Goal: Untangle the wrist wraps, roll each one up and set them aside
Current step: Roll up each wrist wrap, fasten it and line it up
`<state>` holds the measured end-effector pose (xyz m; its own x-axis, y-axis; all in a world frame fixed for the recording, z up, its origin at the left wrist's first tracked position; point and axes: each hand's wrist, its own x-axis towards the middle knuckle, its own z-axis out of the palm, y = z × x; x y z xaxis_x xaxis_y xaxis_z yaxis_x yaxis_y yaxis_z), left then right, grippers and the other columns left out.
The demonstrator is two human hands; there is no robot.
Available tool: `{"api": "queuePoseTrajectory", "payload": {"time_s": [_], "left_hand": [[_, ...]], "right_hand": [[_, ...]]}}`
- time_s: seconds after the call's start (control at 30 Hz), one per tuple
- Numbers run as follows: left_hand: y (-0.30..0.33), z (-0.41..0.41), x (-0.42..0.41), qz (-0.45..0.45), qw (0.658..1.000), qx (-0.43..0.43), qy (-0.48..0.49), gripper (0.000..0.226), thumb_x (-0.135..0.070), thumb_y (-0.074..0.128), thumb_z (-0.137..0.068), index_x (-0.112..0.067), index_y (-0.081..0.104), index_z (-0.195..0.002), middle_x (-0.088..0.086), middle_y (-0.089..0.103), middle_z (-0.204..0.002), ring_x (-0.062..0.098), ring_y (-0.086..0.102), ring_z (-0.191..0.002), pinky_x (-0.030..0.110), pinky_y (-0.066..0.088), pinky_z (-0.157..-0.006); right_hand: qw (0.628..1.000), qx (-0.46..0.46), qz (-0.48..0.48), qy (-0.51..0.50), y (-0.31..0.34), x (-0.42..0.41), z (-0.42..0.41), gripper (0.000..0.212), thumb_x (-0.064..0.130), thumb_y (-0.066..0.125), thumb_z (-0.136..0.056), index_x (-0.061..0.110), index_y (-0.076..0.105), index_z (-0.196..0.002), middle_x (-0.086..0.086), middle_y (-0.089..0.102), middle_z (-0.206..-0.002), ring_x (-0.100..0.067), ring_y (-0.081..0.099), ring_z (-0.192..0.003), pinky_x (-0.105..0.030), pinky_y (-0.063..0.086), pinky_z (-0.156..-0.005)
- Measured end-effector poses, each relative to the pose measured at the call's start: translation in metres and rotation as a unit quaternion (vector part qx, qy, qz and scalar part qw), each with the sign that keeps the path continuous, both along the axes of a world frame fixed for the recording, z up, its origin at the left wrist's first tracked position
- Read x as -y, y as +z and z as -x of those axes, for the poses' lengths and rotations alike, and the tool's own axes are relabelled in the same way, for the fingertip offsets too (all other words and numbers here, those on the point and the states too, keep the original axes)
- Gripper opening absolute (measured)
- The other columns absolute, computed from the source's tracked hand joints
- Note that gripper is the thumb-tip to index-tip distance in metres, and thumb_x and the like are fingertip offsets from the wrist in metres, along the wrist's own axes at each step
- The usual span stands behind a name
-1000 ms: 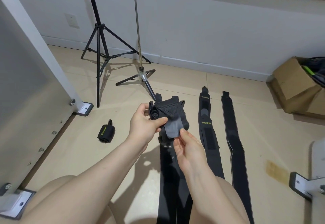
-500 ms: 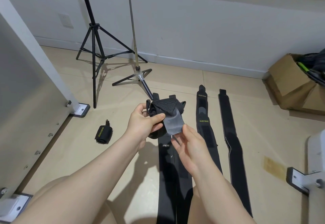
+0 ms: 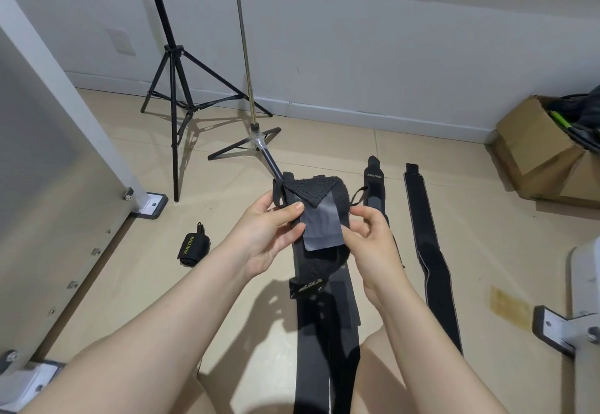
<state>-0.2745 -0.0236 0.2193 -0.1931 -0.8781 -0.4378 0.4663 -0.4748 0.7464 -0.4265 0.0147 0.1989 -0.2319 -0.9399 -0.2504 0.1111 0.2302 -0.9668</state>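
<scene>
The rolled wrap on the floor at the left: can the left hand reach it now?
Probably not yet: the left hand grips the wrap being rolled. The floor around the rolled wrap looks free.

A black tripod stands beyond my grip to the left, a slimmer brass-poled stand just ahead of it. Right of my grip, an open cardboard box sits against the grey wall.
</scene>
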Motion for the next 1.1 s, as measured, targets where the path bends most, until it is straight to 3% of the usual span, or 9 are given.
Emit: {"api": "queuePoseTrajectory", "payload": {"time_s": [0.1,0.27,0.37,0.43,0.5,0.6,0.7,0.83,1.1], "left_hand": [[0.001,0.004,-0.002,-0.006,1.000,0.002,-0.013,0.022,0.002,0.057,-0.088,-0.018,0.062,-0.097,-0.002,0.061,-0.080,0.002,0.057,-0.055,0.010,0.043,-0.039],[-0.002,0.005,-0.005,-0.007,0.999,0.048,-0.013,0.014,-0.004,0.061,-0.087,-0.016,0.063,-0.095,-0.001,0.061,-0.082,0.008,0.055,-0.064,0.010,0.045,-0.043],[0.000,0.005,-0.005,-0.024,0.997,0.067,-0.035,0.012,-0.006,0.063,-0.086,-0.016,0.064,-0.092,-0.002,0.061,-0.083,0.011,0.054,-0.069,0.012,0.048,-0.046],[0.002,0.000,-0.001,-0.042,0.996,0.067,-0.051,0.011,-0.006,0.064,-0.086,-0.015,0.065,-0.091,0.000,0.061,-0.083,0.010,0.055,-0.072,0.013,0.050,-0.047],[0.002,-0.007,0.003,-0.054,0.994,0.067,-0.062,0.011,-0.005,0.063,-0.085,-0.014,0.065,-0.092,0.001,0.063,-0.084,0.009,0.058,-0.076,0.014,0.052,-0.049],[0.000,-0.013,0.003,-0.049,0.992,0.088,-0.076,0.016,-0.001,0.063,-0.085,-0.015,0.065,-0.092,-0.002,0.064,-0.081,0.009,0.063,-0.068,0.016,0.052,-0.051],[0.000,-0.013,0.000,-0.019,0.988,0.115,-0.097,0.021,0.000,0.064,-0.084,-0.018,0.065,-0.095,-0.005,0.067,-0.079,0.008,0.066,-0.060,0.017,0.052,-0.052],[0.002,-0.009,-0.004,-0.002,0.989,0.108,-0.101,0.018,-0.006,0.066,-0.085,-0.019,0.065,-0.097,-0.004,0.069,-0.082,0.009,0.068,-0.061,0.018,0.052,-0.053],[0.001,-0.008,-0.001,-0.029,0.987,0.130,-0.092,0.011,-0.021,0.068,-0.085,-0.015,0.062,-0.093,0.001,0.067,-0.083,0.010,0.065,-0.057,0.017,0.051,-0.052]], "right_hand": [[0.997,0.020,-0.045,0.054,-0.001,-0.001,0.003,0.030,0.012,0.072,-0.081,0.014,0.057,-0.108,-0.001,0.071,-0.092,-0.009,0.066,-0.080,-0.011,0.047,-0.059],[0.989,-0.120,-0.017,0.085,-0.010,-0.001,0.008,0.007,0.016,0.075,-0.078,0.020,0.071,-0.081,0.005,0.072,-0.075,-0.005,0.063,-0.069,-0.017,0.051,-0.065],[0.970,-0.238,-0.037,0.032,-0.017,0.000,0.007,0.036,0.042,0.073,-0.066,0.009,0.060,-0.075,-0.007,0.059,-0.067,-0.018,0.048,-0.066,-0.032,0.041,-0.065],[0.967,-0.254,-0.026,-0.010,-0.016,-0.001,0.006,0.031,0.031,0.076,-0.073,0.016,0.053,-0.086,0.004,0.054,-0.075,-0.015,0.050,-0.073,-0.033,0.042,-0.069],[0.972,-0.234,0.022,0.018,-0.009,-0.003,0.005,0.052,0.017,0.075,-0.077,0.029,0.042,-0.115,0.009,0.051,-0.106,-0.008,0.051,-0.101,-0.024,0.042,-0.084],[0.982,-0.139,0.104,0.079,0.004,0.001,0.011,0.065,0.004,0.058,-0.086,0.051,0.034,-0.124,0.011,0.025,-0.147,-0.003,0.030,-0.132,-0.024,0.029,-0.106],[0.945,-0.237,0.136,0.180,0.020,0.010,0.016,0.049,0.020,0.067,-0.086,0.046,0.045,-0.121,0.015,0.032,-0.144,0.005,0.034,-0.127,-0.020,0.029,-0.107],[0.872,-0.397,0.121,0.260,0.021,0.019,0.007,0.071,0.032,0.080,-0.071,0.028,0.043,-0.131,0.010,0.051,-0.130,-0.008,0.048,-0.118,-0.027,0.041,-0.099],[0.874,-0.404,0.107,0.248,0.017,0.017,0.011,0.091,0.038,0.083,-0.065,0.045,0.033,-0.141,0.014,0.038,-0.135,0.001,0.036,-0.116,-0.020,0.033,-0.096]]}}
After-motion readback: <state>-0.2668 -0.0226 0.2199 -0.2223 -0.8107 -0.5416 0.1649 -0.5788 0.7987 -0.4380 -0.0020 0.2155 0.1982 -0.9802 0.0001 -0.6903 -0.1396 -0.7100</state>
